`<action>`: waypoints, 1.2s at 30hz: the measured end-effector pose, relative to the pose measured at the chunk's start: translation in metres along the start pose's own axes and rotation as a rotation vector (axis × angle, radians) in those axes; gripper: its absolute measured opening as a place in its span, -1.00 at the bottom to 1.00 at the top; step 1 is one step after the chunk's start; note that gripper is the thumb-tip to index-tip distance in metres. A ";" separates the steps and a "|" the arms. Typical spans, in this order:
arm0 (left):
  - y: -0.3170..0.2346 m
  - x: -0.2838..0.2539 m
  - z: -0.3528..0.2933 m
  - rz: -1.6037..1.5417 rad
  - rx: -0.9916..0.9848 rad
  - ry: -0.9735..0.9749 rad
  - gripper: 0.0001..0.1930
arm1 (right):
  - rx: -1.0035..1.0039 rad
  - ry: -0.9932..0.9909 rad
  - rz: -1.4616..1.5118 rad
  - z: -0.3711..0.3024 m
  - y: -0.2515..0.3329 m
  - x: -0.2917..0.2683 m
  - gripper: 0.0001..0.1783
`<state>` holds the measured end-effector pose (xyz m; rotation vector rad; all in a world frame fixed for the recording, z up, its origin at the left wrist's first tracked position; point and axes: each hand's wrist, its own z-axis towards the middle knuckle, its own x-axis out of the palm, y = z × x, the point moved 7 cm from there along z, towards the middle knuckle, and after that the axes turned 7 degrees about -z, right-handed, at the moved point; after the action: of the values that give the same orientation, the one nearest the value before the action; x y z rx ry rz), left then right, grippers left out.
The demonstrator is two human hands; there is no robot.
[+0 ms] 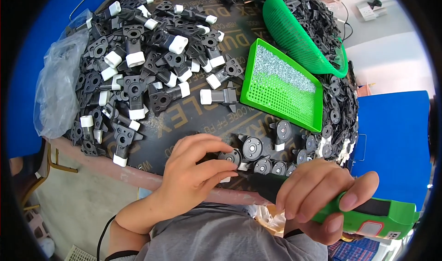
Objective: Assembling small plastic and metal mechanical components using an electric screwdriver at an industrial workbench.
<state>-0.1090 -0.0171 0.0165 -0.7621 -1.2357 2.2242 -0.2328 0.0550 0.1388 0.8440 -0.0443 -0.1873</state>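
Black round part (234,155) sits on the table (177,127), near the front edge.
Left hand (195,169) curls, fingertips pinching the part; right hand (317,199) wraps round a green power tool (380,217). It looks light, hard, maybe slippery: best held by its rim.

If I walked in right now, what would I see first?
Probably the big pile of black parts with white ends, filling the upper left. Then the bright green tray with little silver pieces, right of the middle. And the green tool in the right hand, lower right.
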 end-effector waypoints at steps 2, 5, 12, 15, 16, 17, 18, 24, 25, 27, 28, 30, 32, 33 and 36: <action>-0.001 -0.001 -0.001 0.033 0.019 -0.029 -0.75 | -0.017 -0.010 -0.020 0.000 0.001 -0.001 -0.70; -0.001 -0.003 -0.004 0.069 0.015 -0.090 -0.77 | -0.049 -0.098 -0.018 -0.002 0.005 -0.005 -0.69; -0.004 -0.008 -0.003 -0.031 0.008 -0.125 -0.78 | -0.075 -0.120 0.016 -0.004 0.006 -0.003 -0.66; -0.003 -0.007 -0.003 -0.043 0.002 -0.114 -0.77 | -0.113 -0.110 0.053 -0.005 0.009 -0.005 -0.64; -0.003 -0.006 -0.002 -0.049 0.002 -0.112 -0.76 | -0.112 -0.106 0.049 -0.005 0.010 -0.005 -0.64; -0.003 -0.006 -0.002 -0.049 0.000 -0.112 -0.76 | -0.110 -0.102 0.048 -0.005 0.010 -0.005 -0.63; -0.002 -0.006 -0.001 -0.063 -0.019 -0.107 -0.76 | -0.108 -0.103 0.049 -0.005 0.010 -0.005 -0.63; 0.003 -0.008 0.000 -0.141 -0.096 -0.086 -0.76 | -0.063 0.165 0.107 0.004 0.006 0.003 -0.72; 0.004 -0.008 0.000 -0.158 -0.109 -0.080 -0.77 | -0.073 0.158 0.102 0.003 0.006 0.005 -0.73; 0.006 -0.007 -0.001 -0.164 -0.097 -0.059 -0.73 | -0.084 0.152 0.097 0.002 0.008 0.007 -0.74; 0.006 -0.005 -0.002 -0.169 -0.085 -0.036 -0.69 | -0.092 0.149 0.069 0.001 0.009 0.008 -0.74; 0.005 -0.004 0.000 -0.130 -0.109 -0.043 -0.63 | -0.098 0.147 0.041 -0.001 0.013 0.012 -0.74; 0.003 -0.004 0.002 -0.093 -0.131 -0.049 -0.56 | -0.060 -0.028 -0.145 -0.002 0.013 0.007 -0.66; 0.001 -0.002 0.004 -0.012 -0.132 -0.023 -0.51 | -0.061 -0.036 -0.170 -0.003 0.009 0.005 -0.68; 0.003 0.003 0.001 0.125 -0.128 0.026 -0.43 | 0.068 -0.005 -0.208 0.001 -0.003 -0.001 -0.72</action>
<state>-0.1125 -0.0172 0.0142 -0.9380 -1.3623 2.2424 -0.2339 0.0526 0.1373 0.9158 0.0332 -0.3848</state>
